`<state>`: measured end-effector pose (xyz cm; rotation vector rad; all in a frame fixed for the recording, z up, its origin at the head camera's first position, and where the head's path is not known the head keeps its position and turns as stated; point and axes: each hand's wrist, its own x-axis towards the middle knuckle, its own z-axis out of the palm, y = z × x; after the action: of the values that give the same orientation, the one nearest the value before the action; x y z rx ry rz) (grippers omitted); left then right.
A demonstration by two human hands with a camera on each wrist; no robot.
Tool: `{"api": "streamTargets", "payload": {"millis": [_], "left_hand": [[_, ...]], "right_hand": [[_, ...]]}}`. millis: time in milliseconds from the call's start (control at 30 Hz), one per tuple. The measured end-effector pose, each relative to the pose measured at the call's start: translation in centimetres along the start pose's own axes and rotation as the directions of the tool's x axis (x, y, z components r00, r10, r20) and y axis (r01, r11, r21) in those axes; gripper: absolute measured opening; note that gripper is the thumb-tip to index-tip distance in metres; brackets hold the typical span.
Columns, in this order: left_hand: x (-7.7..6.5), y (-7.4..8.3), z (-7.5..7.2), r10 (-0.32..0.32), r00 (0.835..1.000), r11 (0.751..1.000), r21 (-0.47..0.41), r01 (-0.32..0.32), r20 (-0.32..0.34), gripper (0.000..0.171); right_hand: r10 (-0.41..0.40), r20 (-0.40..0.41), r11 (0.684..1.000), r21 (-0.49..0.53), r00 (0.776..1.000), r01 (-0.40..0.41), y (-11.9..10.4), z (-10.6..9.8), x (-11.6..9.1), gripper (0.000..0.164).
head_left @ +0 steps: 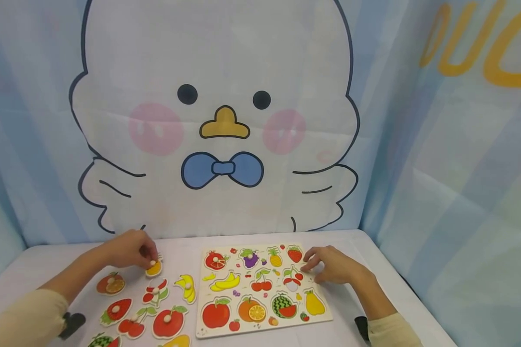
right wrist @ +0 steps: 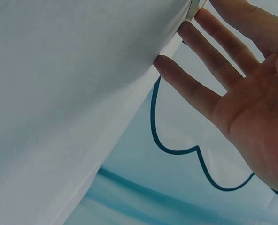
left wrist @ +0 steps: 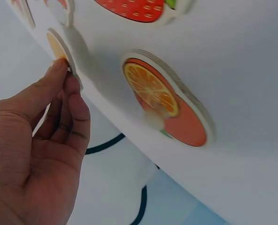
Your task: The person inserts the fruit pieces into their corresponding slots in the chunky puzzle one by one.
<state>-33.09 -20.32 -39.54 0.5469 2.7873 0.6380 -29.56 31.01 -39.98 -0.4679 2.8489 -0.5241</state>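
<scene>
My left hand (head_left: 132,249) pinches a small yellow-orange fruit puzzle piece (head_left: 153,269) at the back left of the table. In the left wrist view, thumb and fingers hold this piece (left wrist: 59,47) by its face side, and its outline is partly hidden. Close by lies an orange piece (left wrist: 188,124) with a round knob. My right hand (head_left: 336,265) is at the right edge of the fruit puzzle board (head_left: 217,331), fingers extended and fingertips touching about its edge. The pomegranate (head_left: 214,260) and grape (head_left: 250,259) pieces sit in the board's top row.
Left of the board lie several loose knobbed pieces, among them bananas (head_left: 185,288), an apple (head_left: 168,322), cherries (head_left: 131,327), a strawberry (head_left: 116,311) and a watermelon (head_left: 105,341). A printed cloth backdrop (head_left: 226,207) rises behind the white table.
</scene>
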Motion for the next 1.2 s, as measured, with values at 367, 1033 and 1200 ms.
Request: {"api": "streamTargets", "payload": {"millis": [367,1033,1200], "left_hand": [[2.2,2.6,0.2,0.024,1.000,1.000,0.002,-0.024,0.016,0.012],[6.9,8.4,1.4,0.163,0.985,0.985,0.047,-0.166,0.050,0.014],[7.9,9.7,1.9,0.187,0.980,0.981,0.042,-0.190,0.064,0.013]], "right_hand": [[0.009,0.000,1.000,-0.007,1.000,-0.009,-0.2,0.0,0.0,0.033],[-0.002,0.002,1.000,0.009,1.000,0.002,-0.3,-0.1,-0.2,0.034],[0.006,0.002,1.000,0.000,1.000,-0.006,-0.2,0.0,-0.1,0.034]]}}
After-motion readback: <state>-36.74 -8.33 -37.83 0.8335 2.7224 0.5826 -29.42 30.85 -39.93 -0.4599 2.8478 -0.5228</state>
